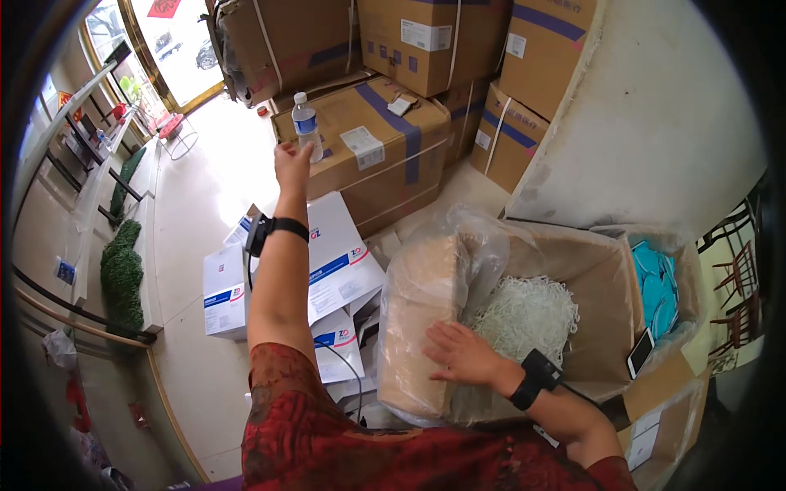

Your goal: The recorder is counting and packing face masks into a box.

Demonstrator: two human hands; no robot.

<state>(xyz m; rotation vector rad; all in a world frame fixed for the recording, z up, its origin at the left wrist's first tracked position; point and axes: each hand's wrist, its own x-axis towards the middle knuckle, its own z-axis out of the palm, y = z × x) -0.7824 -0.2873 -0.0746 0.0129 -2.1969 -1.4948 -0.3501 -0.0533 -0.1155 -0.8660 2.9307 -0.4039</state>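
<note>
My left arm is stretched out ahead, and my left hand [293, 168] is closed, fingers curled. It is just in front of a clear plastic bottle [305, 123] with a white cap and blue label, which stands upright on a taped carton [340, 176]. My thumb overlaps the bottle's lower part; whether it touches, I cannot tell. What the fingers hold, if anything, is hidden. My right hand [465, 353] lies open, fingers spread, on the plastic-covered flap [413, 327] of a large open carton [602, 307]. Inside that carton is a heap of white, string-like loops [536, 315].
White boxes with blue stripes [337, 274] are piled left of the open carton. Behind it, big strapped cartons [417, 49] are stacked. At right are turquoise packets [655, 282] in a plastic-lined carton and a phone [641, 353] at its edge. A wall [655, 123] bounds the right.
</note>
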